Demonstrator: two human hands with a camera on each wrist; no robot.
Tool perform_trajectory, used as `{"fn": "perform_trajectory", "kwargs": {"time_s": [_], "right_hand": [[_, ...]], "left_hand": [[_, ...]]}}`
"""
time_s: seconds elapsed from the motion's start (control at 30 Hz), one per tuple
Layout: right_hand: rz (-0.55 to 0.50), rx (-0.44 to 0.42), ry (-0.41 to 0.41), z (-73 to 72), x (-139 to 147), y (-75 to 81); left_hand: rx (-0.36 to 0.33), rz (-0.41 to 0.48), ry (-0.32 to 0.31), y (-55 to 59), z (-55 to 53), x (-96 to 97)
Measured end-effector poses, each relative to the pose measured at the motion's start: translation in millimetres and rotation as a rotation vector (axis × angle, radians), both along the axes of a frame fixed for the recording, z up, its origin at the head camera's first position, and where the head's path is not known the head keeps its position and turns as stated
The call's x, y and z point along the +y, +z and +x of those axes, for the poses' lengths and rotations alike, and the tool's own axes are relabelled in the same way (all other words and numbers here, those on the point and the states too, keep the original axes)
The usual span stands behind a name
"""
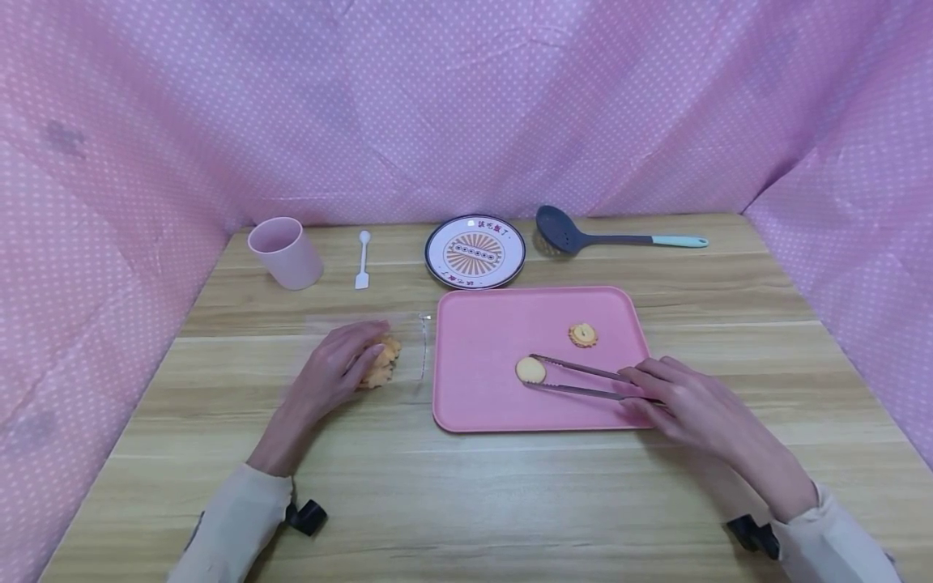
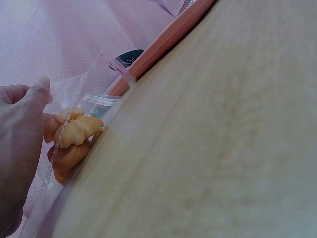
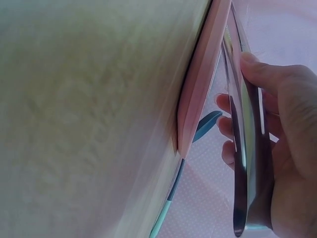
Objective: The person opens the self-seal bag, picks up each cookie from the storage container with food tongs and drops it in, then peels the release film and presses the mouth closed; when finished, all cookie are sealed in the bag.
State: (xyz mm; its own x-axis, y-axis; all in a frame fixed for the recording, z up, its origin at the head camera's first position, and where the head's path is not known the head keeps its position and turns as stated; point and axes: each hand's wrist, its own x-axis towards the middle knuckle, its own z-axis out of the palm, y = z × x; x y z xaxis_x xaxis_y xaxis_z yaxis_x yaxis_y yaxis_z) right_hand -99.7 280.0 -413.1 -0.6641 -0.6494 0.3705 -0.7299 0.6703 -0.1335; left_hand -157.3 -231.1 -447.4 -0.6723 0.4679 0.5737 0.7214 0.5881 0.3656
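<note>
My right hand (image 1: 685, 405) grips metal tongs (image 3: 252, 148), thumb on one arm and fingers on the other. In the head view, the tips of the tongs stand on either side of a round pale cookie (image 1: 530, 370) over the pink tray (image 1: 474, 405). A second cookie (image 1: 583, 335) with a scalloped edge lies farther back on that tray. My left hand (image 1: 338, 362) holds a clear plastic bag (image 2: 79, 89) left of the tray, finger and thumb at its film. Several golden cookies (image 2: 79, 131) sit inside the bag, partly hidden by the hand in the head view.
Along the back of the wooden table (image 1: 466, 502) stand a pink cup (image 1: 287, 255), a small white spatula-like stick (image 1: 363, 261), a patterned plate (image 1: 475, 252) and a dark slotted spoon (image 1: 619, 239). A pink dotted cloth (image 1: 466, 105) hangs behind and at both sides.
</note>
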Motion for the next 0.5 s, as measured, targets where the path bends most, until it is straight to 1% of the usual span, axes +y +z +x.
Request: {"fn": "perform_trajectory", "kwargs": {"time_s": [0.2, 0.5], "right_hand": [[0.000, 0.032, 0.005, -0.5, -2.2, -1.1], [-0.004, 0.081, -0.012, -1.8, -8.4, 0.3]], "left_hand": [[-0.007, -0.005, 0.007, 0.4, 0.1, 0.4], [0.000, -0.004, 0.000, 0.5, -0.3, 0.2]]}}
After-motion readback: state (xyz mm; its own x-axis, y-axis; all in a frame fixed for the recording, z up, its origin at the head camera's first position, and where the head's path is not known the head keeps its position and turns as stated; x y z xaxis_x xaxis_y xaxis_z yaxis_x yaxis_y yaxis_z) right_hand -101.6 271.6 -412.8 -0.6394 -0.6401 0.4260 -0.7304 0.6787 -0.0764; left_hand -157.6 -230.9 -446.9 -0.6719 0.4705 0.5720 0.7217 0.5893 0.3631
